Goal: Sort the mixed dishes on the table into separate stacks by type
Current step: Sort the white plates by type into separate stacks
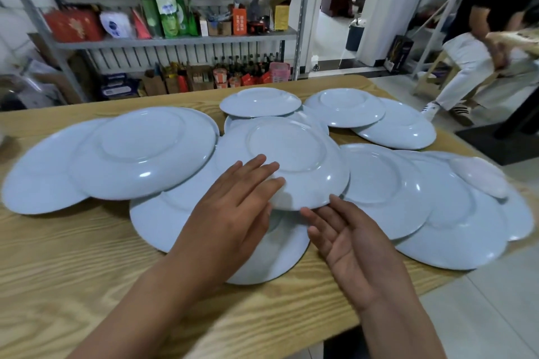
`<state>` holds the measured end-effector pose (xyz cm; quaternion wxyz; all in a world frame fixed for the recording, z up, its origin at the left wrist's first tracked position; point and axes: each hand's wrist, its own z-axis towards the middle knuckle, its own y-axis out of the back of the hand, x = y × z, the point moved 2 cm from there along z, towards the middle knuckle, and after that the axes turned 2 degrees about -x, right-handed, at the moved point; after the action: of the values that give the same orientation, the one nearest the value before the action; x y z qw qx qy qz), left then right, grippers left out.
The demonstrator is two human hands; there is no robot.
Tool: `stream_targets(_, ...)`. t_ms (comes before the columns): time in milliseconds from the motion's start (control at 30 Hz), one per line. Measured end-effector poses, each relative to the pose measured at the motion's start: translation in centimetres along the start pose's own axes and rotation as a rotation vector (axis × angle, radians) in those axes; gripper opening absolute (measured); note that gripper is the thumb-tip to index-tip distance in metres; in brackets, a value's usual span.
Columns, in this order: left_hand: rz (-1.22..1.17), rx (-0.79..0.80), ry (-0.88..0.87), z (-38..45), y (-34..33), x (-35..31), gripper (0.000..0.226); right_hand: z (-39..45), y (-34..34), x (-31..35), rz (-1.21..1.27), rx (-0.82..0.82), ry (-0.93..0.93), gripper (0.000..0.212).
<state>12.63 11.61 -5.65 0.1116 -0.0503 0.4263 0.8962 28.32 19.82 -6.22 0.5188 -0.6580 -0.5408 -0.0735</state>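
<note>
Left hand (233,207) flat on upturned plate (287,160), right hand (350,239) open at its rim, wooden table (73,256)

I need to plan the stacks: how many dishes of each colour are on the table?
Pale blue plates: 11
Pinkish-white small dish: 1
Total: 12 visible; the overlaps may hide more.

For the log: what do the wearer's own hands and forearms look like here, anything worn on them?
Both the left hand and the right hand are bare: no gloves, rings, watch or wristbands show. Both forearms are uncovered as far as the bottom edge of the picture, with no sleeve in view. No markings or cables are visible on them.
</note>
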Motion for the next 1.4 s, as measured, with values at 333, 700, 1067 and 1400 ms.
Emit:
stream_targets(333, -0.007, -0.024, 0.026, 0.1, 0.4, 0.1, 0.039, 0.2, -1.8, 0.1, -0.114, 0.097, 0.155, 0.013)
stream_targets(700, -0.134, -0.216, 0.082, 1.6, 4.0, -1.0, 0.041, -2.6, -3.3, 3.5, -0.272, 0.174, 0.36, 0.015)
stream_targets(1067, 0.166, -0.402, 0.21, -1.9, 16.8, -2.0, 0.069, -8.3, -12.8, 2.4, -0.826, 0.368, 0.89, 0.006)
stream_targets(1400, 0.616, -0.433, 0.35, -10.5, 24.8, -0.5, 0.081, -9.0, -21.8, -6.5, -1.402, 0.645, 1.742, 0.02)
